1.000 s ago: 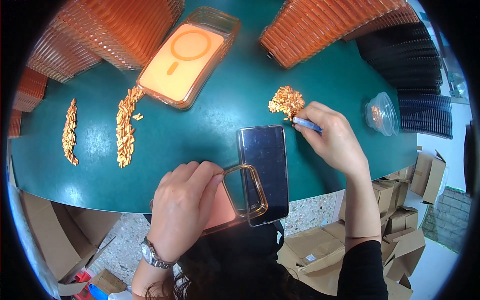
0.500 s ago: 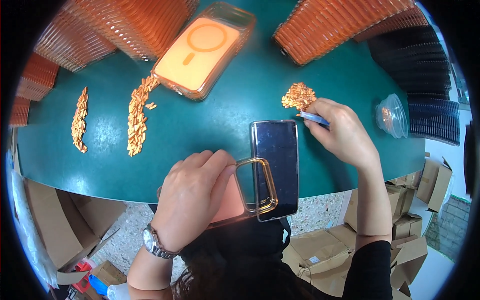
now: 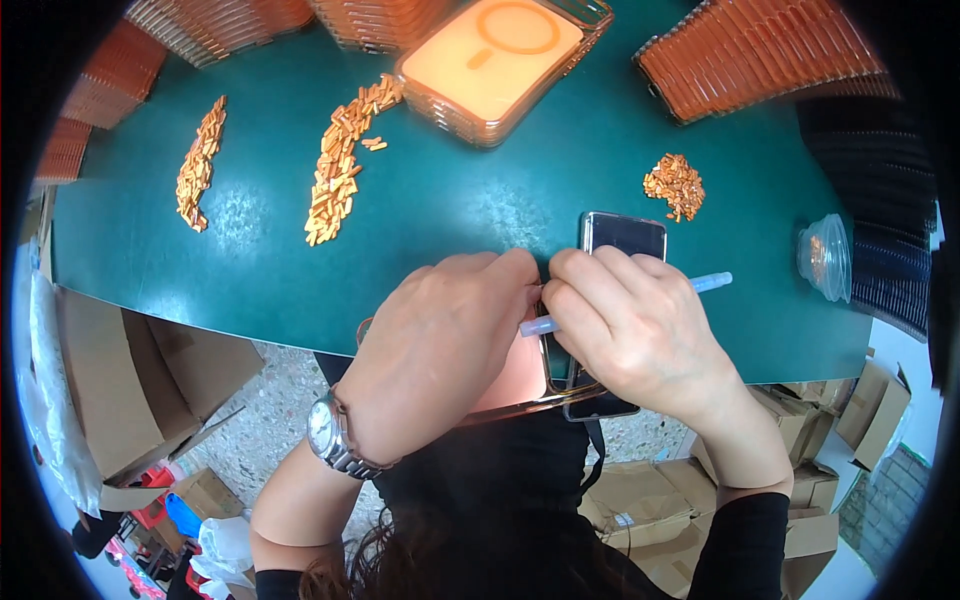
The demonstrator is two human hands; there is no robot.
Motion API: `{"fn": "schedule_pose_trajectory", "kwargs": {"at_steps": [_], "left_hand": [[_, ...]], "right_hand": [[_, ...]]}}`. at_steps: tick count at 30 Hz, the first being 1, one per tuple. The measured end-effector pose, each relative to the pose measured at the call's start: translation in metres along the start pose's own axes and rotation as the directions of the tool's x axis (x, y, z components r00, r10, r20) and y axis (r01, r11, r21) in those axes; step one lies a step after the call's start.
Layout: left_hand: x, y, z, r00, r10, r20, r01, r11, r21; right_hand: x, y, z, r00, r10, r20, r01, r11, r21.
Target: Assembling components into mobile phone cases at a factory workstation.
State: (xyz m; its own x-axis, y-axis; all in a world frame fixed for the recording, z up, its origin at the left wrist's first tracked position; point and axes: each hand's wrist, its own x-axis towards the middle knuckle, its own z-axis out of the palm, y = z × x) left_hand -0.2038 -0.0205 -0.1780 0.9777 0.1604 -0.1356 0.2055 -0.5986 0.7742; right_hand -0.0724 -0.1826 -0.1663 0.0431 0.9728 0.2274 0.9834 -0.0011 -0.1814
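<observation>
right grip (image 3: 635,315) clenches a pale blue stick (image 3: 712,282); left grip (image 3: 450,310) pinches an amber-rimmed phone case (image 3: 525,375).

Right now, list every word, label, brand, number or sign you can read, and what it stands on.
None can be read.
White label on a cardboard box: too small.
Wristwatch dial: too small.
Pale blue tool: no readable marks.
</observation>
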Motion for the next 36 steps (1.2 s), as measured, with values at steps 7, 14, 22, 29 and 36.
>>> {"fn": "schedule_pose_trajectory", "kwargs": {"at_steps": [7, 14, 22, 29, 36], "left_hand": [[-0.005, -0.007, -0.003, 1.0, 0.003, -0.007, -0.003, 1.0, -0.021], [-0.02, -0.013, -0.021, 0.997, -0.021, -0.073, 0.027, 0.996, 0.086], [-0.035, -0.037, -0.023, 0.966, 0.173, -0.194, -0.096, 0.931, 0.353], [-0.033, -0.037, -0.023, 0.964, 0.182, -0.192, -0.101, 0.925, 0.367], [-0.03, -0.036, -0.017, 0.952, 0.183, -0.246, -0.07, 0.912, 0.405]], "right_hand": [[0.005, -0.004, -0.002, 0.999, 0.036, 0.001, -0.036, 0.999, -0.01], [0.027, -0.016, 0.005, 0.988, 0.113, 0.103, -0.123, 0.988, 0.093], [0.044, -0.021, 0.024, 0.993, 0.084, 0.089, -0.104, 0.961, 0.257], [0.046, -0.017, 0.023, 0.996, 0.067, 0.056, -0.08, 0.951, 0.298], [0.042, -0.009, 0.013, 0.993, 0.113, 0.031, -0.118, 0.953, 0.279]]}}
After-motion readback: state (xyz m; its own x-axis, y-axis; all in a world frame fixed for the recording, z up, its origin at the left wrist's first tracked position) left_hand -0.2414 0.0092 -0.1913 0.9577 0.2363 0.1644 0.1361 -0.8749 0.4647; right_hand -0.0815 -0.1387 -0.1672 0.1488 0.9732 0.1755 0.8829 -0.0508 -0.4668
